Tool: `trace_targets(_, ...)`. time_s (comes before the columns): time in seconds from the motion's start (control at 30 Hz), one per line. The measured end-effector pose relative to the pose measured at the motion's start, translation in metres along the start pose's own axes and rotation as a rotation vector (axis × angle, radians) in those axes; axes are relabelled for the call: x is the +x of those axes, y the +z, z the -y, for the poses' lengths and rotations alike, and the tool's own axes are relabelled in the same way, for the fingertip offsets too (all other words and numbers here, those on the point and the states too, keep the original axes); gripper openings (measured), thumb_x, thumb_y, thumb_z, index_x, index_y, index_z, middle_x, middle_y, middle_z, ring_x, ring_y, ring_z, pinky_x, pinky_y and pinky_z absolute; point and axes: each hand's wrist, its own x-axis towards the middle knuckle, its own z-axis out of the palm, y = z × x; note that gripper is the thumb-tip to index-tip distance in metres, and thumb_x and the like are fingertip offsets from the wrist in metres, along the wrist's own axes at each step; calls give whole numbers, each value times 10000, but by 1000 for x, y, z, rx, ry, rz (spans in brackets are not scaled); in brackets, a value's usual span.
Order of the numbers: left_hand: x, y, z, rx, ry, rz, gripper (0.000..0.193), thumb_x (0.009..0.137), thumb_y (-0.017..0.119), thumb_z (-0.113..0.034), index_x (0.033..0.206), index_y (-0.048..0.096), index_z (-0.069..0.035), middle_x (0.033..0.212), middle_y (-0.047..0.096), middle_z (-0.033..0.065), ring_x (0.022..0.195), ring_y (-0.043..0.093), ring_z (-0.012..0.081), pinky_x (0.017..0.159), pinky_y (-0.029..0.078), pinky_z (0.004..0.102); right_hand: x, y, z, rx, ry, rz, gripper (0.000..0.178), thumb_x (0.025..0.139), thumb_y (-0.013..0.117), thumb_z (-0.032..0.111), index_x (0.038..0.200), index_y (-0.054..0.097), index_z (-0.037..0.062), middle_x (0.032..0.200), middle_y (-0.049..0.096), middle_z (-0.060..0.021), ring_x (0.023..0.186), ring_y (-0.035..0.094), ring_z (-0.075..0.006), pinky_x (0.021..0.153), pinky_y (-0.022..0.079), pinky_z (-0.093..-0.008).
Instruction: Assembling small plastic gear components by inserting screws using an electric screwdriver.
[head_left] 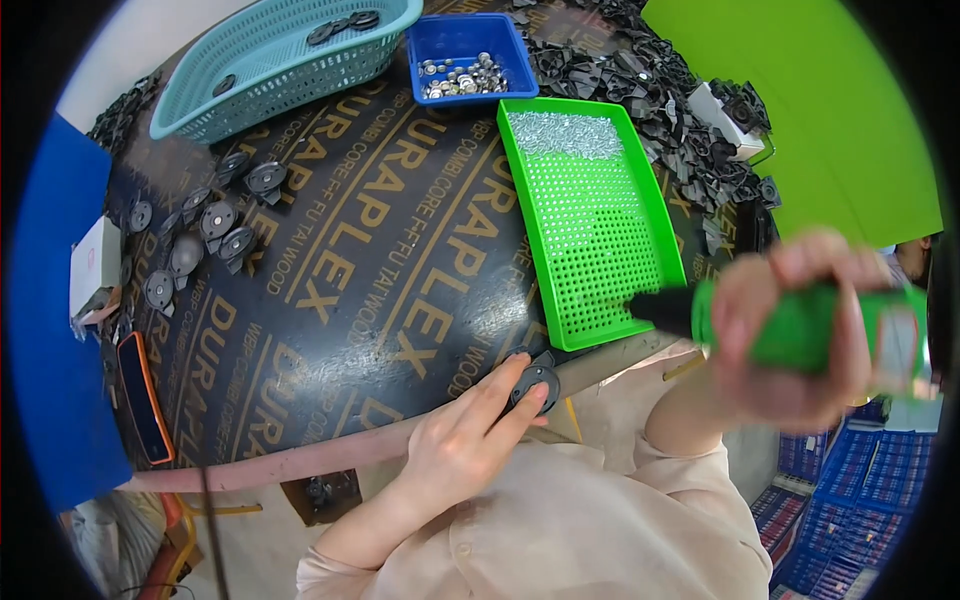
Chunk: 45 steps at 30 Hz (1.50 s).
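Note:
My left hand [475, 430] has its fingers closed round a round black plastic part [536, 388] at the near edge of the table. In my right hand [790, 330] is a green power screwdriver [800, 335], smeared by motion. Its black nose [660, 309] points left, over the near right corner of a green perforated tray [560, 325]. Small silver screws [565, 135] lie at the far end of that tray. On the left of the table sit several round black parts [217, 220], like the one in my left hand.
A blue bin [472, 30] with small metal pieces stands at the back beside a teal basket [290, 85] holding a few black parts. Black plastic pieces [640, 90] are heaped at the far right. An orange-edged phone [146, 397] and a white box [96, 268] lie at the left.

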Motion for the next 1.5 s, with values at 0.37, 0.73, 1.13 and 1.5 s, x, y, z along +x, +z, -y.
trace_targets(0.37,0,-4,2,90,56,55,206,813,710,-182,957,688,-37,1134,635,171,873,694,197,614,558,246,-41,17,11,118,176,406,234,926,511,125,1039,320,52,986,561,-218,503,602,-263,443,527,-365)
trace_targets(0.73,1,-5,2,80,52,61,206,804,710,-174,951,687,-31,1115,636,180,866,694,210,611,559,248,-40,20,10,97,201,446,234,923,539,135,1021,348,42,934,588,-220,522,609,-258,444,533,-356)
trace_targets(1.13,-1,-1,1,137,76,44,213,799,721,-186,954,686,-44,1098,650,177,883,696,214,590,555,245,-27,19,1,153,75,543,236,884,553,109,1007,373,19,840,604,-213,480,597,-243,417,510,-363)
trace_targets(1.5,-3,4,0,53,24,-27,346,610,810,-83,941,715,-44,1081,656,185,763,689,240,605,566,279,23,7,-67,-27,-29,-63,164,854,557,41,953,506,-79,782,631,-212,482,614,-227,600,520,-328)
